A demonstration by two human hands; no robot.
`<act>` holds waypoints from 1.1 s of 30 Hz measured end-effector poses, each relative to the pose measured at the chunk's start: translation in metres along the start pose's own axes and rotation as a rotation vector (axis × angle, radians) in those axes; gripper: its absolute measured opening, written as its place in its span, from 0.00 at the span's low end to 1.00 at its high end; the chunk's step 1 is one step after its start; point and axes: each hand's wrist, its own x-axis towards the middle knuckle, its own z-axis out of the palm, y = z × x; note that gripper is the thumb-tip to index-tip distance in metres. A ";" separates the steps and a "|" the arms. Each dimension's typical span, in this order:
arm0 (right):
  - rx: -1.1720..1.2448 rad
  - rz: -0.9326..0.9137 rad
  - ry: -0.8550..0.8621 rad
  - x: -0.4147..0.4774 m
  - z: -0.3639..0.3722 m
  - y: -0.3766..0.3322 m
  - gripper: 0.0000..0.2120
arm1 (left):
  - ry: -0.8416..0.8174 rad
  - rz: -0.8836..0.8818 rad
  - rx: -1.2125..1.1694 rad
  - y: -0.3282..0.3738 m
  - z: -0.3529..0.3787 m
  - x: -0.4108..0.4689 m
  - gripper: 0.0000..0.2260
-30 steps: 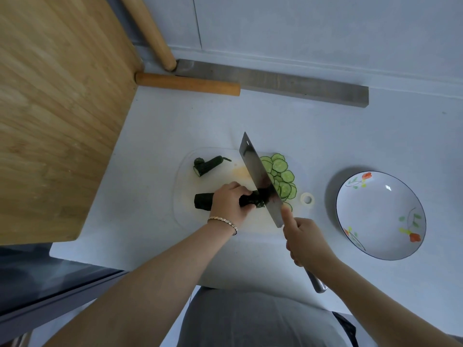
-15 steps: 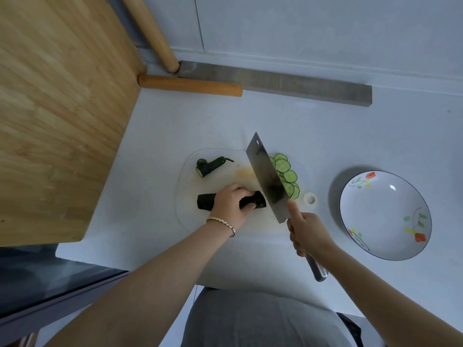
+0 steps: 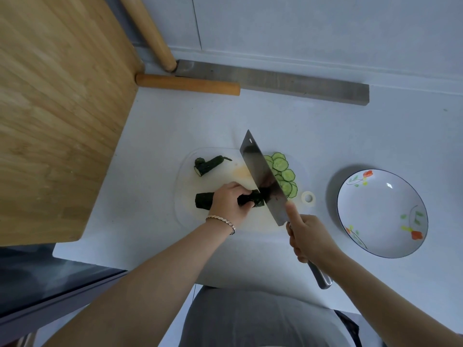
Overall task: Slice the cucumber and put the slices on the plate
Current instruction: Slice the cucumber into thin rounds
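The cucumber (image 3: 204,200) is pinned on the translucent cutting board (image 3: 185,211) by the left hand (image 3: 229,204), whose fingers are curled over it. The cleaver (image 3: 263,176) is gripped by the right hand (image 3: 307,237), closed around the handle, index finger laid along the blade. The blade's edge meets the cucumber's cut end. The slices (image 3: 284,175) are fanned along the board's right side. The plate (image 3: 382,212) stands apart to the right, bare counter (image 3: 325,136) between. A stem piece (image 3: 208,165) lies near the board's far edge.
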 end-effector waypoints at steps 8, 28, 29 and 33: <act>0.003 0.006 -0.006 -0.003 0.002 0.000 0.27 | 0.003 0.004 0.012 0.001 -0.001 0.000 0.09; -0.179 -0.072 0.084 0.020 0.022 0.014 0.26 | 0.001 0.005 0.034 0.001 0.001 0.000 0.07; -0.183 -0.072 0.090 0.022 0.025 0.015 0.26 | -0.002 0.007 0.036 0.001 0.000 0.000 0.07; -0.077 -0.050 0.080 0.028 0.025 0.019 0.27 | 0.006 0.028 0.039 -0.001 0.001 0.000 0.08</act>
